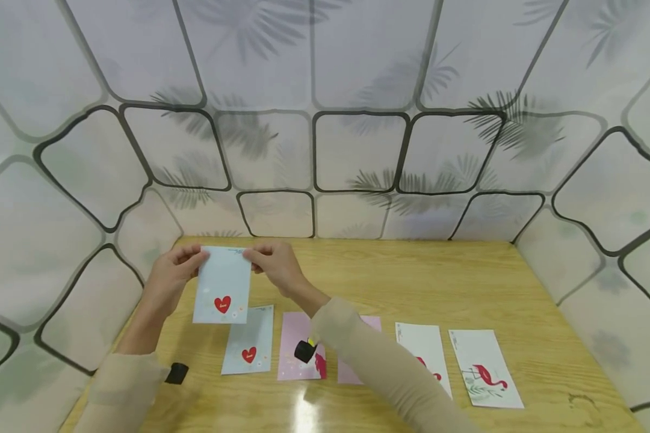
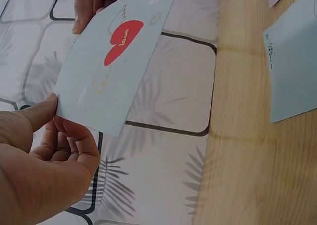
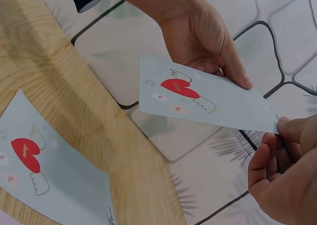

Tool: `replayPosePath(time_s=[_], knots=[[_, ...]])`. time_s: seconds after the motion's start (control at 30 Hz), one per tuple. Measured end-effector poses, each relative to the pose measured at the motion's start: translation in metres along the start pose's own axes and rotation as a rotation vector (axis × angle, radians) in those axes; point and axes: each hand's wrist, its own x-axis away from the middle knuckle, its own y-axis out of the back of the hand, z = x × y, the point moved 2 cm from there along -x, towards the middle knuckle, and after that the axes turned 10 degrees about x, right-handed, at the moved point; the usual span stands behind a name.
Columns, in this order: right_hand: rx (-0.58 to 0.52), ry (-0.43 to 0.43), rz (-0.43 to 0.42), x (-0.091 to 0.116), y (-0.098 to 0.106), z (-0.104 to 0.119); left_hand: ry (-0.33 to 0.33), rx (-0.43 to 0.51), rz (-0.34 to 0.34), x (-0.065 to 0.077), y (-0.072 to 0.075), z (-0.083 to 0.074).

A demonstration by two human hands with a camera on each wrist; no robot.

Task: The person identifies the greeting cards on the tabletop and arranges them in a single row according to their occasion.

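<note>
A light blue card (image 1: 223,278) with a red heart near its bottom edge is held up above the table. My left hand (image 1: 169,275) pinches its upper left corner between thumb and fingers. At the upper right corner, my right hand (image 1: 277,267) pinches it the same way. Gold wing outlines flank the heart on the card (image 3: 173,96) in the right wrist view, where "love" is lettered on it. Below, a matching blue card (image 1: 259,331) lies on the table, its upper left part hidden behind the raised one.
Right of the blue card lie a pink card (image 1: 295,331) and another pink card (image 1: 349,368), partly covered by my right sleeve. Farther right are a white flamingo card (image 1: 422,340) and a second flamingo card (image 1: 484,367). Patterned cloth walls (image 1: 357,150) enclose the wooden table (image 1: 411,276).
</note>
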Motion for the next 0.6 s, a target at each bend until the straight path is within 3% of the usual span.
replayPosePath(time_s=[0.3, 0.6], knots=[[0.044, -0.003, -0.011, 0.006, -0.01, -0.016, 0.018, 0.031, 0.019, 0.004, 0.007, 0.017], [0.046, -0.054, -0.036, 0.008, -0.025, -0.032, 0.062, -0.012, 0.027, 0.008, 0.013, 0.032]])
